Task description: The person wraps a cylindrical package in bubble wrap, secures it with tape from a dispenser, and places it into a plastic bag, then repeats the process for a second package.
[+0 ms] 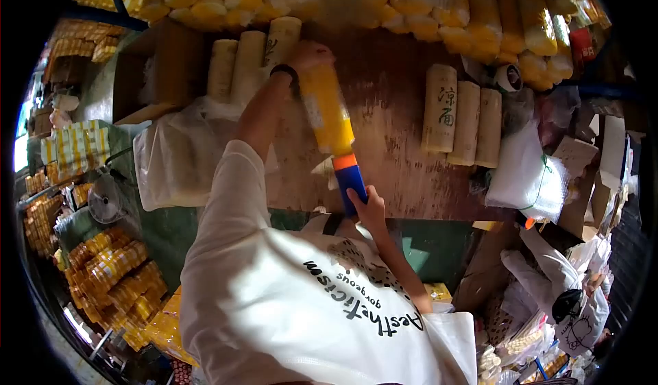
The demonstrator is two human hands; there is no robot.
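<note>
A long yellow cylindrical package (325, 104) slants across the middle of the work surface. My left hand (312, 57), with a black band at the wrist, is closed around its far end. Its near end meets the orange rim of a blue tube (351, 183), in line with it. My right hand (369, 208) grips the blue tube near the table's front edge, thumb along its side. Beside my left hand, cream paper-wrapped rolls (248, 59) stand in a short row, one with dark characters on it.
More cream rolls (440, 107) are to the right on the brown tabletop (394, 179). Yellow packages (480, 8) line the back. A cardboard box (154, 69) and clear plastic sheeting (178, 155) are at left; a white plastic bundle (524, 172) lies right. Another person (555, 275) is at lower right.
</note>
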